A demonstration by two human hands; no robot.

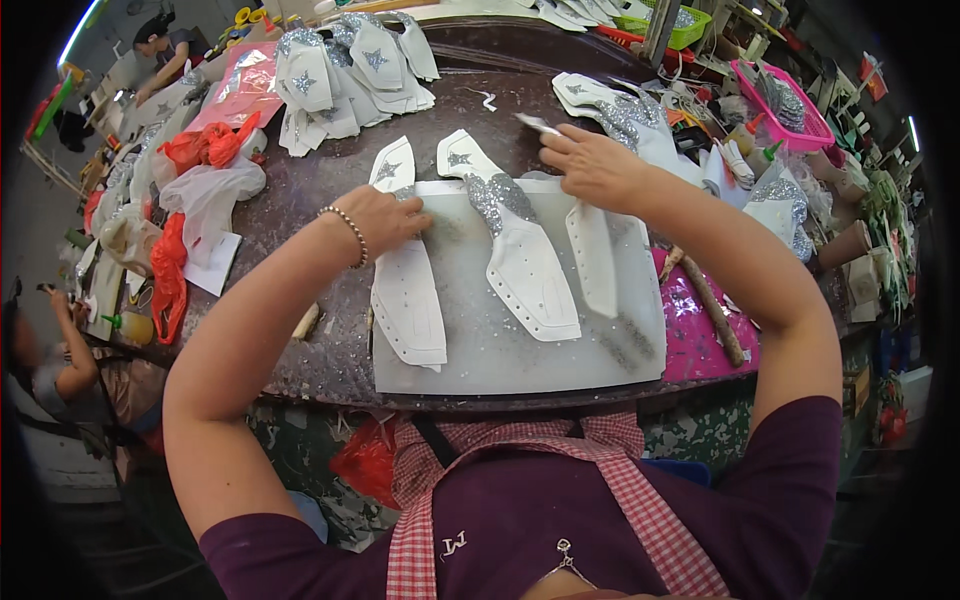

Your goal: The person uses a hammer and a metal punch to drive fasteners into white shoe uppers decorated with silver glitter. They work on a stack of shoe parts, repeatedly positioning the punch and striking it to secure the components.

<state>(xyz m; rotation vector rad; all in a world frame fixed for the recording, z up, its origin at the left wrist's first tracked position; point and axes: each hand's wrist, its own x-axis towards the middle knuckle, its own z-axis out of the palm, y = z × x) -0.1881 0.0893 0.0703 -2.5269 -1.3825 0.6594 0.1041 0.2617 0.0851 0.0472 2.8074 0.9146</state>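
My left hand is closed over the middle of a white shoe upper piece, which has punched holes and a silver glitter star at its far end. In the centre, a similar shoe upper piece with a silver glitter band lies flat on a translucent whitish board. My right hand is closed on a third white shoe upper piece. Its holed part hangs over the board below my wrist. A pale tip juts past my fingers; my hand hides whether both belong together.
Stacked glittery shoe pieces lie far left, with another pile far right. A pink basket stands at right. A wooden stick rests on a magenta sheet. Plastic bags sit left. Two people work at the left.
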